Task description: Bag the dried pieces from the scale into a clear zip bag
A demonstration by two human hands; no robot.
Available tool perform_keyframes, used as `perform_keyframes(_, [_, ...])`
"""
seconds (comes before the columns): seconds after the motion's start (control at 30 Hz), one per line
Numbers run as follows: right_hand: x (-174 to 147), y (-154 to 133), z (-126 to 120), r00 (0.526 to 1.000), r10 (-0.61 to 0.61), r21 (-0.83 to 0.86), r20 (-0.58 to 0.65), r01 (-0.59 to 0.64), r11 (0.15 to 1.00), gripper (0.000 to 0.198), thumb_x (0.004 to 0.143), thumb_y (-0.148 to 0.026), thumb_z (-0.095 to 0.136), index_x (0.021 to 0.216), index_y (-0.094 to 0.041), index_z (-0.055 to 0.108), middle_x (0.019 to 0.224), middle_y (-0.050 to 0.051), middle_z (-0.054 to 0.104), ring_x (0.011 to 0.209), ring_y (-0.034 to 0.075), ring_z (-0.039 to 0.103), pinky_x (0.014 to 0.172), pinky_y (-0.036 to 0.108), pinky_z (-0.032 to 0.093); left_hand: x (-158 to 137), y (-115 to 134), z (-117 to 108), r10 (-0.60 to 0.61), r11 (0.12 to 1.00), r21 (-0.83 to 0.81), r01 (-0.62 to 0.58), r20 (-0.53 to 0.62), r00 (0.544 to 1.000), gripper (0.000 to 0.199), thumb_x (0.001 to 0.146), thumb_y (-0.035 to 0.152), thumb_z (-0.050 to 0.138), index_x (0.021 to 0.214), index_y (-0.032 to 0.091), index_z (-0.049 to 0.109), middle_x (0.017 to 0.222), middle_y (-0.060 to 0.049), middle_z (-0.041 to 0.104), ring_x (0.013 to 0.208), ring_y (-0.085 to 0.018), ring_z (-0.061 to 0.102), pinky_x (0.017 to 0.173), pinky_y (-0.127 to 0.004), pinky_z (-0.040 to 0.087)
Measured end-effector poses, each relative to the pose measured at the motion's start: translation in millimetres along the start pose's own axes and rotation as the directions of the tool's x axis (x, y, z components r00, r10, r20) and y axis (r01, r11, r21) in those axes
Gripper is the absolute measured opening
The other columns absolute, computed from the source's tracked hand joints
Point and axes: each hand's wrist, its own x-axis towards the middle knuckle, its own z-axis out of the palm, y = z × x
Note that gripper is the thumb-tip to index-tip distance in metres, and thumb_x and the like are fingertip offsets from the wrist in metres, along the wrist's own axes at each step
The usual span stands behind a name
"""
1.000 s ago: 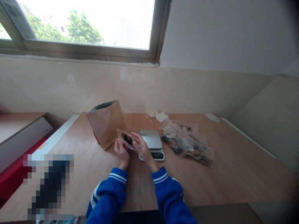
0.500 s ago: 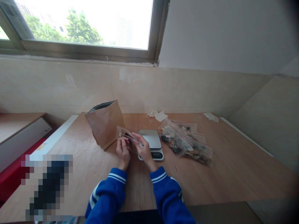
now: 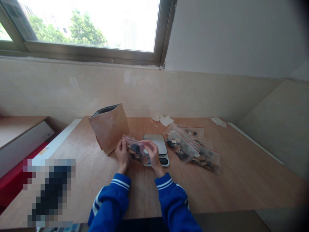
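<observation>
Between my two hands hangs a clear zip bag with a red seal line and dark and brown dried pieces inside. My left hand pinches its upper left corner. At the right end of the seal, my right hand grips the bag with thumb and fingers. Behind the bag and my right hand lies a kitchen scale with a silver plate and a dark display, partly covered from view. A brown paper bag stands with its top open, just beyond my left hand.
Several filled zip bags lie heaped to the right of the scale. White scraps and a paper piece sit at the table's back, with another white scrap further right. A blurred-out dark object is at the left front.
The zip bag has been turned from nearly flat and edge-on to hanging upright, its contents now facing me. Both hands have shifted to hold its top corners.
</observation>
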Motion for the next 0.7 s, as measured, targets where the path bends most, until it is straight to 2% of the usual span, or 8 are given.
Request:
perform_keyframes(0.07, [0.3, -1.8, -4.5, 0.999, -0.011, -0.034, 0.034, 0.013, 0.999, 0.022, 0.089, -0.034, 0.055, 0.095, -0.021, 0.072, 0.087, 0.005, 0.070, 0.079, 0.019, 0.064, 0.074, 0.028, 0.050, -2.0, 4.2, 1.3, -0.016, 0.997, -0.071, 0.016, 0.004, 1.000, 0.040, 0.085, 0.053, 0.055, 0.069, 0.017, 0.056, 0.063, 0.002, 0.052, 0.060, -0.012, 0.045, 0.058, -0.023, 0.037])
perform_keyframes(0.2, [0.5, -4.3, -13.7, 0.992, -0.013, -0.155, 0.128, 0.033, 0.987, 0.032, 0.094, -0.043, 0.050, 0.100, -0.022, 0.072, 0.084, 0.004, 0.067, 0.071, 0.017, 0.059, 0.068, 0.026, 0.047, -5.2, 11.2, 3.3, 0.030, 0.991, -0.126, -0.040, -0.082, 0.996, 0.040, 0.083, 0.053, 0.058, 0.066, 0.017, 0.053, 0.061, 0.004, 0.048, 0.058, -0.010, 0.042, 0.057, -0.021, 0.035])
perform_keyframes(0.37, [1.0, -1.5, -16.5, 0.985, 0.031, -0.191, 0.170, 0.002, 0.982, 0.034, 0.091, -0.048, 0.055, 0.101, -0.020, 0.072, 0.080, 0.003, 0.066, 0.064, 0.015, 0.055, 0.063, 0.025, 0.046, -7.3, 12.3, 3.3, 0.058, 0.984, -0.165, -0.073, -0.094, 0.994, 0.040, 0.084, 0.053, 0.058, 0.066, 0.017, 0.052, 0.060, 0.004, 0.047, 0.057, -0.010, 0.043, 0.056, -0.021, 0.036])
perform_keyframes(0.57, [2.9, -1.8, -15.3, 0.978, 0.050, -0.171, 0.201, -0.015, 0.985, 0.034, 0.089, -0.047, 0.057, 0.079, -0.018, 0.071, 0.076, 0.003, 0.066, 0.073, 0.017, 0.060, 0.071, 0.026, 0.047, -7.1, 8.7, 2.1, 0.077, 0.980, -0.174, -0.094, -0.105, 0.991, 0.038, 0.085, 0.051, 0.058, 0.068, 0.017, 0.055, 0.063, 0.003, 0.051, 0.060, -0.010, 0.045, 0.058, -0.021, 0.038])
perform_keyframes(0.63, [3.3, -3.3, -15.8, 0.981, 0.045, -0.154, 0.190, -0.016, 0.988, 0.036, 0.089, -0.048, 0.058, 0.070, -0.019, 0.070, 0.071, 0.003, 0.065, 0.072, 0.017, 0.060, 0.070, 0.027, 0.047, -6.5, 7.3, 1.8, 0.048, 0.983, -0.171, -0.059, -0.069, 0.996, 0.037, 0.083, 0.051, 0.060, 0.070, 0.017, 0.056, 0.063, 0.003, 0.050, 0.058, -0.010, 0.044, 0.056, -0.020, 0.037])
perform_keyframes(0.7, [3.1, -4.2, -16.9, 0.989, 0.024, -0.137, 0.144, -0.004, 0.991, 0.043, 0.087, -0.050, 0.058, 0.059, -0.019, 0.066, 0.069, 0.003, 0.063, 0.070, 0.017, 0.058, 0.067, 0.027, 0.046, -5.7, 5.8, 2.1, -0.019, 0.985, -0.173, 0.022, 0.015, 1.000, 0.037, 0.080, 0.051, 0.062, 0.070, 0.016, 0.056, 0.061, 0.004, 0.049, 0.054, -0.009, 0.041, 0.052, -0.020, 0.035])
